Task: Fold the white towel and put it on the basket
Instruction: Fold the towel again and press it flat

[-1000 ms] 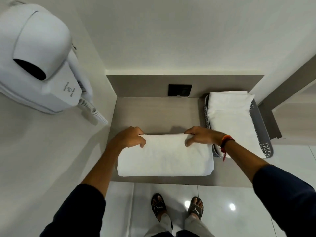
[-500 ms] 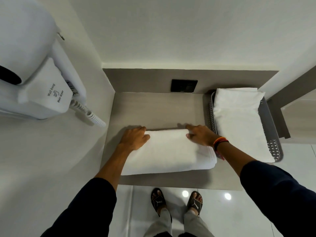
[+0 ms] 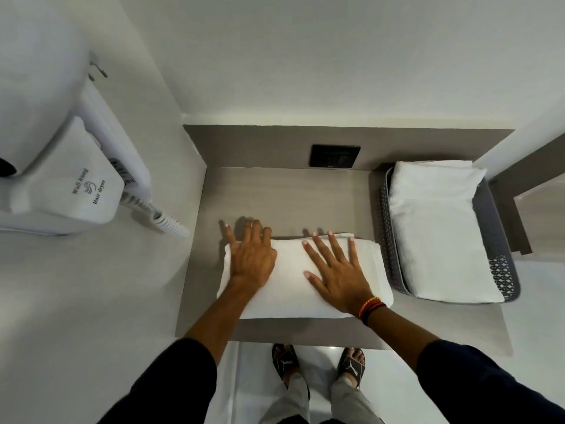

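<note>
Both hands are flat and open, fingers spread, pressing down on the folded towel (image 3: 293, 280) on the counter (image 3: 284, 197), left hand (image 3: 252, 258) on its left end and right hand (image 3: 337, 275) on the right half, with the basket (image 3: 501, 261) just beside it already holding another towel (image 3: 437, 228).

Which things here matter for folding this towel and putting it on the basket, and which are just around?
Job:
white towel
grey basket
left hand
right hand

Just around:
hair dryer
black wall socket
folded towel already in the basket
</note>
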